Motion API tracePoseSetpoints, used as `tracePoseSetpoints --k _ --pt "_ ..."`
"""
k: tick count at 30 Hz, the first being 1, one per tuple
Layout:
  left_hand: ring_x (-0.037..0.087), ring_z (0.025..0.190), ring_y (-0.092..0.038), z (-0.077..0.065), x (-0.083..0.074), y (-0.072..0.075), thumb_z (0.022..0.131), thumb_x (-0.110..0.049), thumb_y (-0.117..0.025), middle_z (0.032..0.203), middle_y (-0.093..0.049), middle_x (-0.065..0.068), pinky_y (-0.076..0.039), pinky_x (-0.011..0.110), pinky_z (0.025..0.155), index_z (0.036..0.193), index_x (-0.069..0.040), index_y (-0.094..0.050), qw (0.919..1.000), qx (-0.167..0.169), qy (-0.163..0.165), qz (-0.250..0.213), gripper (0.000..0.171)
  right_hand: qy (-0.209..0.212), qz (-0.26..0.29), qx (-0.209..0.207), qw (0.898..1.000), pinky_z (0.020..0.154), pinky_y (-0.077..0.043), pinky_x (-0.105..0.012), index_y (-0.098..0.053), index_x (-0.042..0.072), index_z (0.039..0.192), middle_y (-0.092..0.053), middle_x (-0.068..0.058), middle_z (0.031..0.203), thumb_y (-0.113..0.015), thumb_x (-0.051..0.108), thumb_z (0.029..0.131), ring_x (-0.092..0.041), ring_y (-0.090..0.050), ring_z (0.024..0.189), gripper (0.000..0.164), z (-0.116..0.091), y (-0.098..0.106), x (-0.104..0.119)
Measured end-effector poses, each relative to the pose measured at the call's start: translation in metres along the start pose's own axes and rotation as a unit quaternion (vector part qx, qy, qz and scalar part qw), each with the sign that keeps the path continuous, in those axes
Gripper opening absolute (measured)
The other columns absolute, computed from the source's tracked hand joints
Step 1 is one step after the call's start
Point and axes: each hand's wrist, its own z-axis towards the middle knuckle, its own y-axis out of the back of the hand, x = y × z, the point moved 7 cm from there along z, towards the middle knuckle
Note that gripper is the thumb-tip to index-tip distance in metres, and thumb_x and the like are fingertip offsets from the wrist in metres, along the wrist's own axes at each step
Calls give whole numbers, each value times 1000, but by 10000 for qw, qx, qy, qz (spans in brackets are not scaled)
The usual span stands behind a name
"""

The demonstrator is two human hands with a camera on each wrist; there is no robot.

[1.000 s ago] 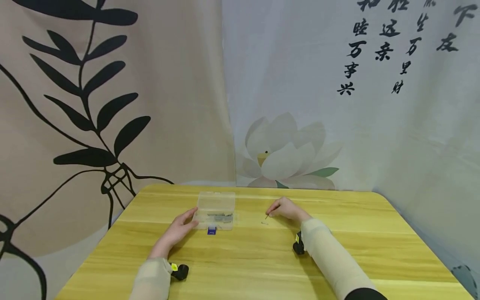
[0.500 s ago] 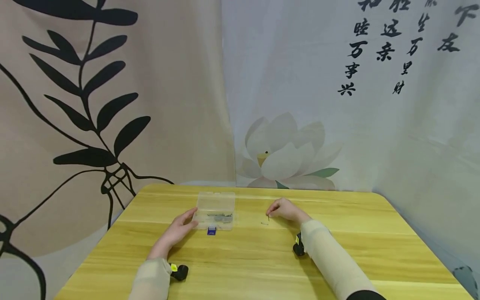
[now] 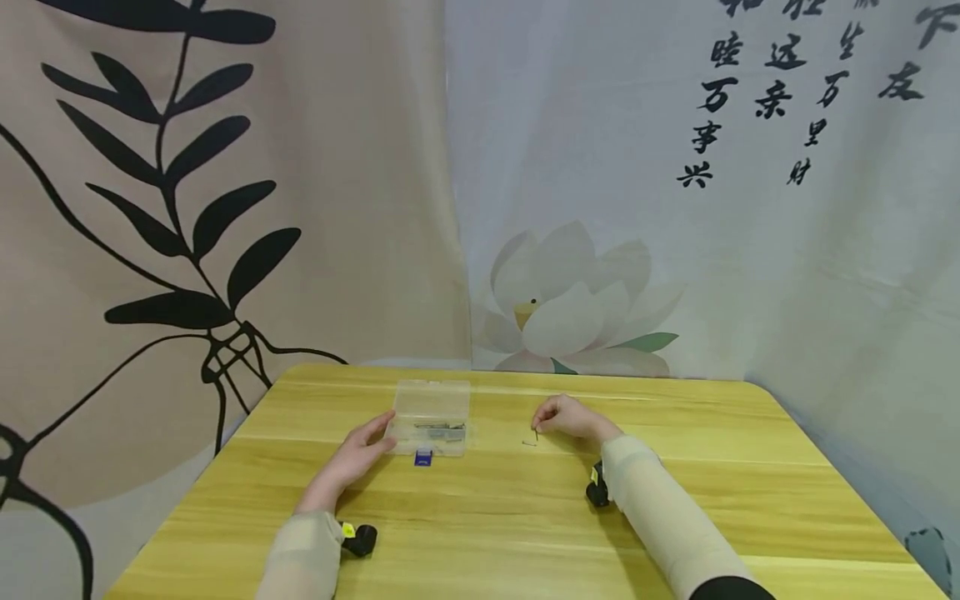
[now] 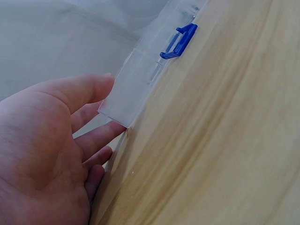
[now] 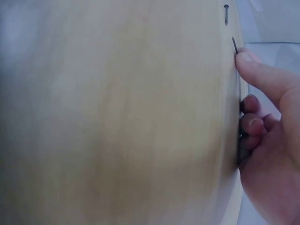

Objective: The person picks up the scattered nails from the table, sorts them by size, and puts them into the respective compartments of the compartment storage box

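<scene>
In the head view my left hand [image 3: 356,458] rests at the left end of an open clear plastic box [image 3: 402,446]. Its thumb touches the box edge in the left wrist view, with the loosely straight fingers beside and partly behind that end. Several thin metal nails [image 3: 440,426] lie inside the box. To the right, my right hand [image 3: 566,416] pinches a nail [image 5: 235,44] between thumb and forefinger, point end sticking out just above the table. Another nail [image 5: 226,15] lies on the wood close to it. The other right fingers are curled in.
The box's clear lid [image 3: 433,397] stands folded back behind it. A blue latch [image 3: 423,457] sticks out at the box front. Both rest on a wood-grain table [image 3: 480,525], with a printed cloth backdrop [image 3: 375,208] along its far edge.
The nail in my right hand has turned from slanted to nearly upright. My left hand and the box have stayed in place. The head view has shifted very slightly.
</scene>
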Motion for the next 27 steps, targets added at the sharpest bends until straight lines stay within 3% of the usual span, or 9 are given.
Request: tracePoseSetpoints --k 6,11,14,17,21,23,27 --pt "45 140 -24 0 -5 -2 101 -22 -53 152 -29 26 -16 61 112 151 -4 -30 10000 26 -45 44 58 -13 80 56 10000 86 -47 -33 -69 -4 99 -68 -11 101 -58 5 96 -16 -58 93 14 -4 5 4" --pt "44 140 -23 -1 -3 1 101 -21 -53 153 -29 25 -16 60 112 151 -4 -30 10000 -13 -6 36 58 -221 312 -181 9991 80 -44 -34 -67 -5 104 -66 -12 107 -56 8 97 -18 -53 90 19 -1 13 8" --pt "45 140 -23 -1 -1 2 101 -21 -52 152 -28 26 -16 61 112 151 -4 -30 9999 -17 -29 121 58 -413 386 -351 9978 74 -43 -30 -66 -5 108 -64 -10 106 -55 10 98 -15 -49 82 21 3 19 8" --pt "45 140 -23 0 -1 3 101 -22 -52 153 -28 25 -15 61 112 152 -4 -30 9998 -38 -17 177 58 -505 481 -546 9961 61 -38 -27 -66 -5 110 -65 -10 104 -56 11 98 -12 -41 65 23 9 28 10" --pt "44 140 -21 2 -2 3 102 -21 -52 153 -27 25 -14 60 112 152 -4 -29 9999 -37 -21 162 58 -361 488 -782 9951 57 -36 -28 -66 -8 109 -67 -10 100 -59 9 97 -14 -38 61 22 16 42 18" --pt "44 141 -21 3 -2 2 102 -20 -52 153 -27 25 -14 59 113 152 -4 -28 9999 -39 -7 115 58 -311 377 -842 9953 61 -39 -30 -66 -7 108 -66 -7 100 -59 10 97 -17 -44 68 22 19 49 21" --pt "43 141 -21 4 -2 -2 102 -20 -52 153 -27 25 -14 58 113 152 -4 -28 10000 -33 11 53 58 -382 348 -921 9944 73 -46 -44 -68 -1 106 -66 -10 103 -59 11 97 -33 -51 84 18 20 59 26"
